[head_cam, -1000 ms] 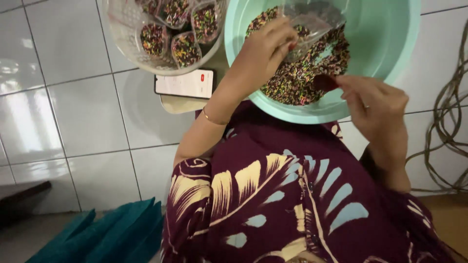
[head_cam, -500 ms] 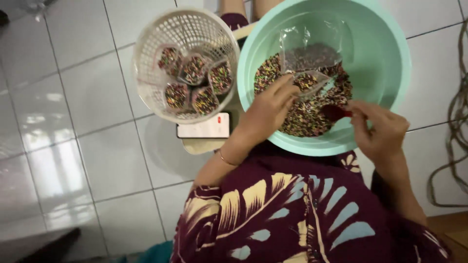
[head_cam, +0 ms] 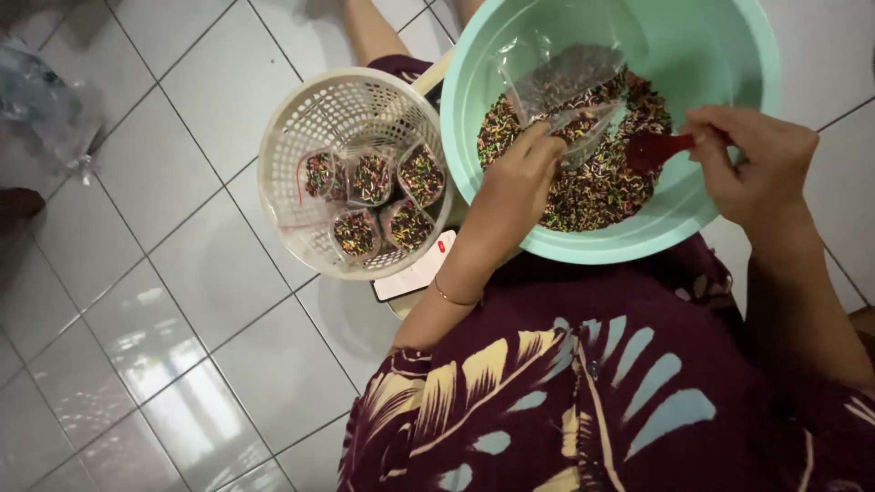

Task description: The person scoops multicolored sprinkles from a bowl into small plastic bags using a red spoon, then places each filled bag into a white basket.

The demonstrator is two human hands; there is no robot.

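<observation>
Left hand [head_cam: 515,187] reaches into the mint-green bowl [head_cam: 729,64] and pinches the edge of a small clear plastic bag [head_cam: 565,87], holding it open and upright over the sprinkles [head_cam: 592,187]. Fingers curled tight on the bag rim. The bag already has some dark sprinkles inside; how full it is, hard to tell through the plastic.

Right hand [head_cam: 752,164] is at the right side of the bowl, fingers clenched around the handle of a small red scoop [head_cam: 652,150]. Scoop head points left, just beside the bag mouth, resting on or just above the sprinkles; cannot tell whether it touches.

Sprinkles are multicoloured, mostly dark, heaped in the bottom of the bowl, filling the near half.

Left of the bowl, touching or nearly touching its rim, sits a round white plastic basket [head_cam: 292,118] with lattice walls. Inside it lie five small filled bags of sprinkles [head_cam: 374,178], three in a far row, two nearer.

Under the basket's near edge a white flat device [head_cam: 415,273], likely a small scale, sticks out, partly hidden. It rests on a low pale stand, barely visible.

Floor [head_cam: 137,301] is white glossy tile. Crumpled clear plastic [head_cam: 50,100] lies at far left. The person wears a maroon garment [head_cam: 583,392] with a leaf print and a thin bracelet [head_cam: 449,296] on the left wrist.
</observation>
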